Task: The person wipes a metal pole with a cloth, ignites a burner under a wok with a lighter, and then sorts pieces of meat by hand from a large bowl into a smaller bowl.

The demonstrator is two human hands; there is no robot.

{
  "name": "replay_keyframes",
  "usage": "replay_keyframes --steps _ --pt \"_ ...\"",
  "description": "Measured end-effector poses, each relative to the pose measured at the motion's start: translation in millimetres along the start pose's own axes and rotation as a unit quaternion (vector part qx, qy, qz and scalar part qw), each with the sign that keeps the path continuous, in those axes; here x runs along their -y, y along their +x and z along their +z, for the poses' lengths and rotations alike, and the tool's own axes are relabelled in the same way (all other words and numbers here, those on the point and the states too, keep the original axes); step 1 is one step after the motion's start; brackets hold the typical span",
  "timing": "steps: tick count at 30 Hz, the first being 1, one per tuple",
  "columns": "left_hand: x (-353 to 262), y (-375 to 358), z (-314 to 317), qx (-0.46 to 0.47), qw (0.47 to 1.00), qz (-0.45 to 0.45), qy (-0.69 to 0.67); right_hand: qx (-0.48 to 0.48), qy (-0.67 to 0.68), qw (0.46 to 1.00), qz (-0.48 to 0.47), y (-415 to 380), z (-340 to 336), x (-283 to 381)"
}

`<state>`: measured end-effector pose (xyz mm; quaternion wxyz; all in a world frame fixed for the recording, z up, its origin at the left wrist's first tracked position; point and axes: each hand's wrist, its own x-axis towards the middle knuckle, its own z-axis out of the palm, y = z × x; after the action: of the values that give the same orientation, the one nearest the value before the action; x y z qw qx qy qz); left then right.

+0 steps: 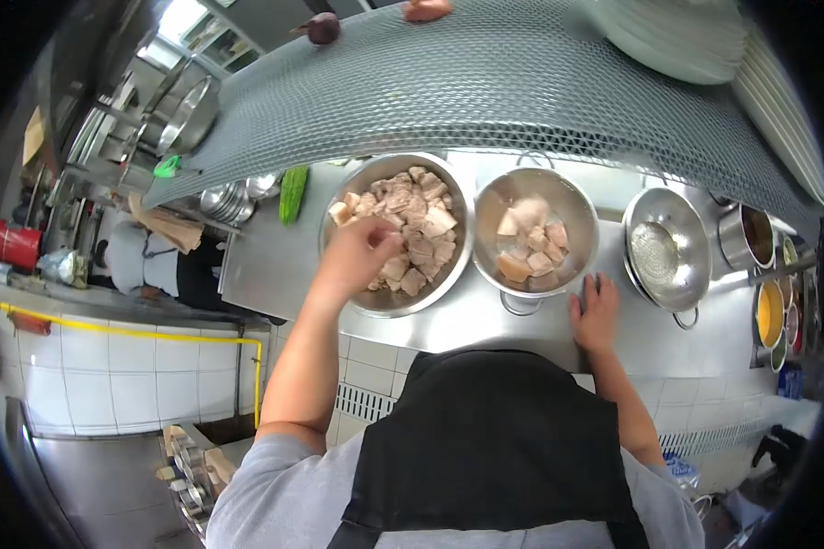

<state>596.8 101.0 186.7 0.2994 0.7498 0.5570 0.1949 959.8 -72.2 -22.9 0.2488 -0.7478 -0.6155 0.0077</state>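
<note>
My left hand [362, 258] is over a large steel bowl [460, 256] heaped with cooked-looking meat chunks [421, 215]. Its thumb and fingers are curled together near the meat; whether a piece is between them is hidden. To the right stands a smaller steel bowl [584, 245] with ring handles, holding several pale meat chunks [540, 256]. One light, blurred shape shows in its upper part, smeared as if moving. My right hand [596, 311] lies on the steel counter [476, 331] just right of that bowl's lower rim, fingers stretched out, holding nothing.
A wire-mesh shelf [449, 82] hangs low over the counter's back, bearing stacked white plates [673, 41] and an onion [321, 28]. Nested steel pans [691, 265] sit at right, a green bumpy gourd [292, 194] at left. Another person [156, 261] stands far left.
</note>
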Motion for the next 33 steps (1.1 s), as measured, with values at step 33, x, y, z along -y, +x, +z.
replay_keyframes --steps 33 --pt "57 -28 13 -0.03 0.969 -0.144 -0.201 0.029 -0.037 0.999 0.013 2 -9 7"
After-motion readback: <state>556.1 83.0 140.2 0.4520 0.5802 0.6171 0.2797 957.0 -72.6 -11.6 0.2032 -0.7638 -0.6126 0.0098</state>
